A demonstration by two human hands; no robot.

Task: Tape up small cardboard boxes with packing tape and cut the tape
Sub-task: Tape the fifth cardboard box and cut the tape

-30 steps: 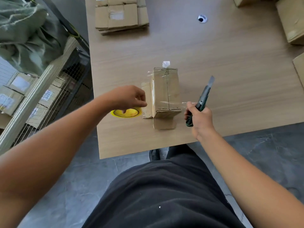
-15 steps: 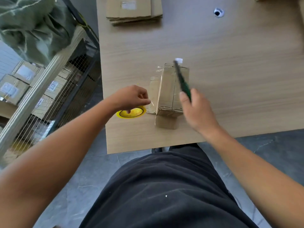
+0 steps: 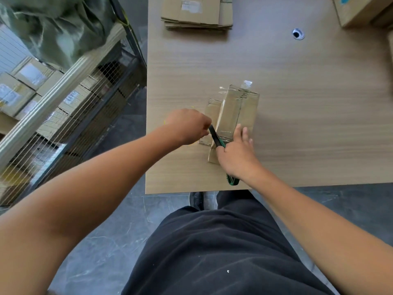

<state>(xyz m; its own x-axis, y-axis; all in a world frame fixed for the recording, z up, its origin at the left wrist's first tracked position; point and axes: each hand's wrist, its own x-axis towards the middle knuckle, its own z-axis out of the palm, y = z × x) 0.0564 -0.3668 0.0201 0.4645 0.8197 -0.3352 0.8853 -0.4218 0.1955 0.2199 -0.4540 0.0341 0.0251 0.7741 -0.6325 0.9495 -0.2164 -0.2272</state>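
A small cardboard box stands near the table's front edge, with clear tape over its top and loose flaps at its left and near side. My right hand holds a green and black utility knife. Its blade points up-left along the box's near left corner, and the fingers lie stretched on the box top. My left hand is curled just left of the box, over the yellow tape roll, which shows only as slivers of yellow. The knife tip sits right beside the left hand's fingers.
A stack of flattened cardboard boxes lies at the table's far edge. An assembled carton sits at the far right, near a cable hole. Left of the table stands a wire rack of cartons below a green sack.
My right hand has swung the knife from the box's right side, over the top, to its near left corner. My left hand has stayed by the tape roll.
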